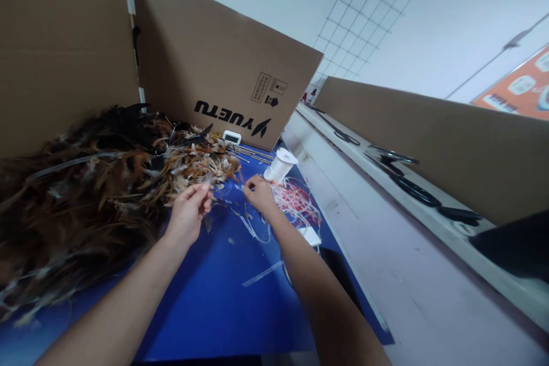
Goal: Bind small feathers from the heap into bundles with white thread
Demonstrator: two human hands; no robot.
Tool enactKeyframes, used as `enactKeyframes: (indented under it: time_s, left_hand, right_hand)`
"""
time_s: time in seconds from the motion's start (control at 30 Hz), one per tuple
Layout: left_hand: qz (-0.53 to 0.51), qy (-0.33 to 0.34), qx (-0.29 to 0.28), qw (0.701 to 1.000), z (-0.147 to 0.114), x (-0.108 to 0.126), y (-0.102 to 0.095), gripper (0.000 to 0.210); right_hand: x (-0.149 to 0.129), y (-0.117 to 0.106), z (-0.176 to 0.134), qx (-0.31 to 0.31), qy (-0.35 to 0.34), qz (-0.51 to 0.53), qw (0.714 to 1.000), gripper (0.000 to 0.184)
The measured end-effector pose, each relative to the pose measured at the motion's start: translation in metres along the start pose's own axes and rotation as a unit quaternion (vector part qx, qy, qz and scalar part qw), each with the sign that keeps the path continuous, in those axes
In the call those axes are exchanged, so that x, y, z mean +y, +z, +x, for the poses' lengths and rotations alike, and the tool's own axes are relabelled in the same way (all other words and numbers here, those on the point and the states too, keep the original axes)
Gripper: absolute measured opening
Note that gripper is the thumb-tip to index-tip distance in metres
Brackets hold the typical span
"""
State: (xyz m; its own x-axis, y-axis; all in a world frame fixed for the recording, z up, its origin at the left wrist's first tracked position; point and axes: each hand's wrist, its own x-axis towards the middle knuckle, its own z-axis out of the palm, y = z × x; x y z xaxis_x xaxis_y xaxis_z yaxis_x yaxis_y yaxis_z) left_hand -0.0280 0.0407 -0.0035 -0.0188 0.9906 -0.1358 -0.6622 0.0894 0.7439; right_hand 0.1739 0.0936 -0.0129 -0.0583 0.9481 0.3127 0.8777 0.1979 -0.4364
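Note:
At the right edge of a large heap of brown, black and pale feathers (124, 183), my left hand (191, 211) is closed in a pinch. Whatever its fingertips hold is too small to make out. My right hand (260, 193) is also pinched, a short way to the right, with a thin brown feather (241, 176) at its fingertips. A white spool (281, 164) stands just behind my right hand. Beside that wrist lies a tangle of red and white strips (298, 203).
Tall cardboard panels (223, 51) stand behind and left of the feathers. Thin sticks (255, 153) and a small white display device (232, 137) lie at the back. Clear strips (261, 274) lie on the blue tabletop (223, 309). Scissors (346, 137) rest on the right-hand ledge.

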Motion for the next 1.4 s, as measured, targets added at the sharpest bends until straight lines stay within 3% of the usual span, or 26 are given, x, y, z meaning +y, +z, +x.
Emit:
enactKeyframes:
  time_s: [0.1, 0.2, 0.4, 0.53, 0.63, 0.8, 1.4]
  left_hand:
    - [0.016, -0.009, -0.014, 1.0, -0.002, -0.003, 0.001, 0.031]
    - [0.034, -0.017, -0.031, 0.999, -0.004, -0.007, 0.002, 0.032]
    - [0.077, -0.043, -0.075, 0.993, -0.01, -0.015, 0.003, 0.033]
    - [0.12, -0.058, -0.129, 0.983, -0.015, -0.02, 0.003, 0.031]
    - [0.146, -0.067, -0.164, 0.973, -0.017, -0.023, 0.004, 0.03]
    - [0.186, -0.078, -0.188, 0.961, -0.021, -0.028, 0.006, 0.027]
    - [0.258, -0.056, -0.221, 0.939, -0.023, -0.036, 0.007, 0.025]
  right_hand:
    - [-0.005, -0.011, -0.009, 0.047, 0.057, 0.14, 0.987, 0.012]
    - [-0.014, -0.026, -0.024, 0.066, 0.096, 0.278, 0.953, 0.014]
    - [-0.037, -0.042, -0.066, 0.071, 0.136, 0.47, 0.869, 0.013]
    - [-0.045, -0.033, -0.085, 0.066, 0.179, 0.61, 0.769, 0.015]
    - [-0.045, -0.024, -0.09, 0.057, 0.199, 0.644, 0.736, 0.017]
    - [-0.041, -0.021, -0.093, 0.04, 0.175, 0.659, 0.73, 0.017]
    - [-0.039, -0.016, -0.096, 0.05, 0.134, 0.593, 0.792, 0.01]
